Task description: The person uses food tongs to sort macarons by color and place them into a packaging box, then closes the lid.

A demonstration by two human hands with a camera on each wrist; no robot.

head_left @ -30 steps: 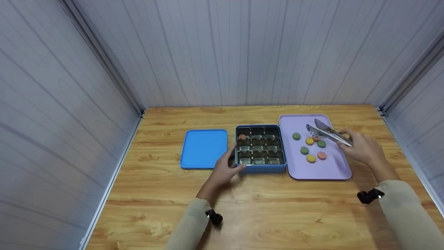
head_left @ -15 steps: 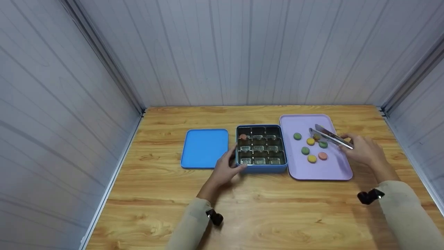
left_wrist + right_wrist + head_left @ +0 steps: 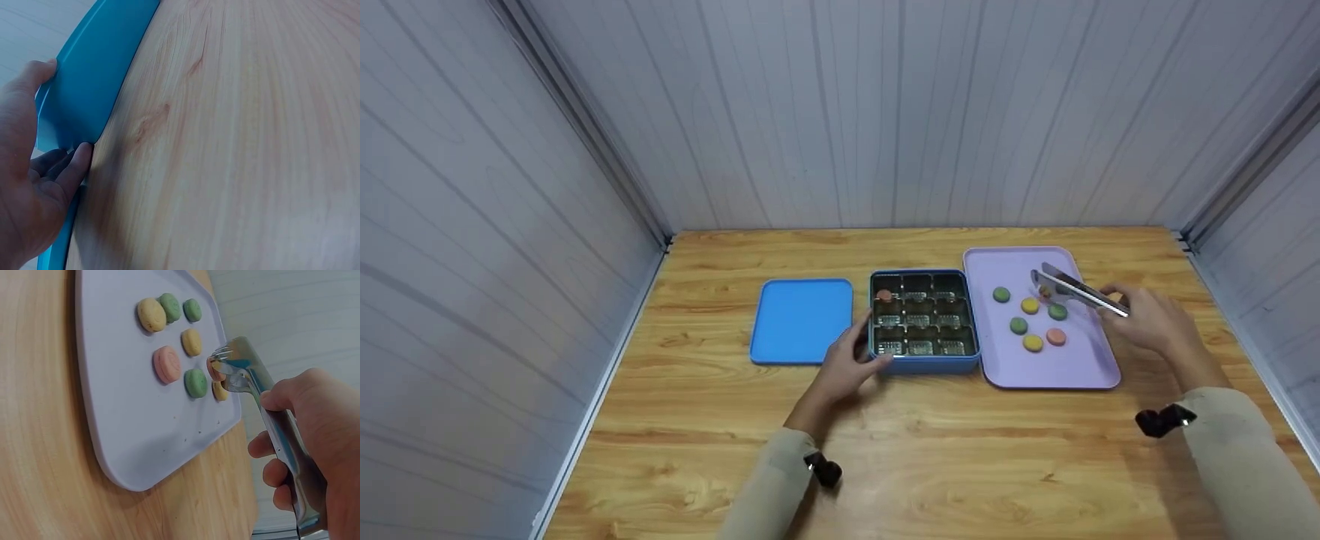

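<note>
A blue tin box [image 3: 924, 361] with a divided insert stands mid-table, one pink macaron [image 3: 884, 296] in its far left cell. My left hand [image 3: 851, 358] grips the box's near left corner [image 3: 84, 95], thumb on one wall and fingers [image 3: 76, 166] on the other. My right hand [image 3: 1140, 319] holds metal tongs [image 3: 1080, 291] over the lilac tray [image 3: 1057, 371]. The tong tips [image 3: 228, 363] pinch a pink macaron [image 3: 213, 369] just above the tray [image 3: 129, 439]. Several macarons lie loose there, among them a pink one [image 3: 167, 364], a green one [image 3: 196, 382] and a yellow one [image 3: 151, 315].
The box's blue lid [image 3: 801, 321] lies flat to the left of the box. Grey panel walls close the wooden table [image 3: 930, 457] in on three sides. Bare wood runs along the near side between my forearms.
The tongs, open over the macarons a second ago, have closed on a pink macaron and risen slightly. The left hand has stayed on the box corner.
</note>
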